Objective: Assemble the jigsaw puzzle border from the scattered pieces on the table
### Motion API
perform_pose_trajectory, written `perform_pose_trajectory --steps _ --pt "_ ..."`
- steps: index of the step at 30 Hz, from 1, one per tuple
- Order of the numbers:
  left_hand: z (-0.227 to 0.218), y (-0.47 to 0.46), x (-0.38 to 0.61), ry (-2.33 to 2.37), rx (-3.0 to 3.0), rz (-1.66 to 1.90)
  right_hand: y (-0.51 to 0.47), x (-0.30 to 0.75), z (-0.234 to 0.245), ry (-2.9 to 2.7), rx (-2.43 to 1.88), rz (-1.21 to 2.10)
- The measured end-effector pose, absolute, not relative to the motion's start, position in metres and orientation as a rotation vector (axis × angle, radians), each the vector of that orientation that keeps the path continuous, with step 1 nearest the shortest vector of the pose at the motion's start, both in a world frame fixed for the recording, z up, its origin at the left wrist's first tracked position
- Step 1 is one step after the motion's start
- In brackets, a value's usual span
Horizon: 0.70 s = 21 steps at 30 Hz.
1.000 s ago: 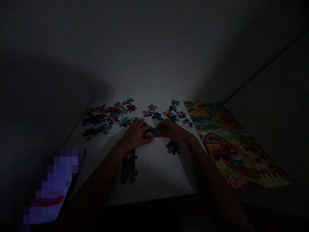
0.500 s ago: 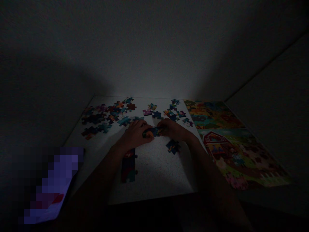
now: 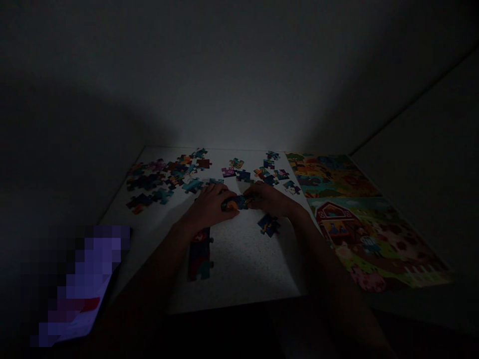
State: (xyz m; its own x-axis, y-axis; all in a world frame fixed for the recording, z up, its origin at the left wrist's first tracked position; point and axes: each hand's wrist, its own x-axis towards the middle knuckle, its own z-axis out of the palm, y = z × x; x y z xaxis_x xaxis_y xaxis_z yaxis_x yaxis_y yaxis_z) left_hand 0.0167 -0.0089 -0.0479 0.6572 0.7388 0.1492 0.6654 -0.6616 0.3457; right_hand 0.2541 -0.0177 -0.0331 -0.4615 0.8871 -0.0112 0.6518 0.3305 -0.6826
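Observation:
Dark blue and orange jigsaw puzzle pieces (image 3: 238, 202) lie between my two hands at the middle of the white table. My left hand (image 3: 211, 205) curls over their left end, thumb along the near side. At the right end, my right hand (image 3: 267, 198) pinches a puzzle piece, mostly hidden by the fingers. Below my left hand runs a joined strip of puzzle pieces (image 3: 199, 257) whose top goes under that hand. One loose dark blue piece (image 3: 268, 225) rests just below my right hand.
Many loose pieces (image 3: 147, 177) are heaped at the back left, and several more (image 3: 265, 174) lie at the back right. Two colourful picture sheets (image 3: 333, 174) cover the right side. A lit screen (image 3: 90, 284), partly pixelated, is at the lower left. The room is dim.
Both hands stay almost in place on the puzzle pieces. The whole view has shifted very slightly; nothing else visibly differs.

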Motion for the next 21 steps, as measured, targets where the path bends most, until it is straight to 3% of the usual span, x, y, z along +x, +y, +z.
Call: perform_pose_trajectory --steps 21 --pt "-0.0487 -0.0091 0.0168 1.117 2.597 0.441 -0.0178 0.2539 -0.0361 -2.184 -1.356 0.939"
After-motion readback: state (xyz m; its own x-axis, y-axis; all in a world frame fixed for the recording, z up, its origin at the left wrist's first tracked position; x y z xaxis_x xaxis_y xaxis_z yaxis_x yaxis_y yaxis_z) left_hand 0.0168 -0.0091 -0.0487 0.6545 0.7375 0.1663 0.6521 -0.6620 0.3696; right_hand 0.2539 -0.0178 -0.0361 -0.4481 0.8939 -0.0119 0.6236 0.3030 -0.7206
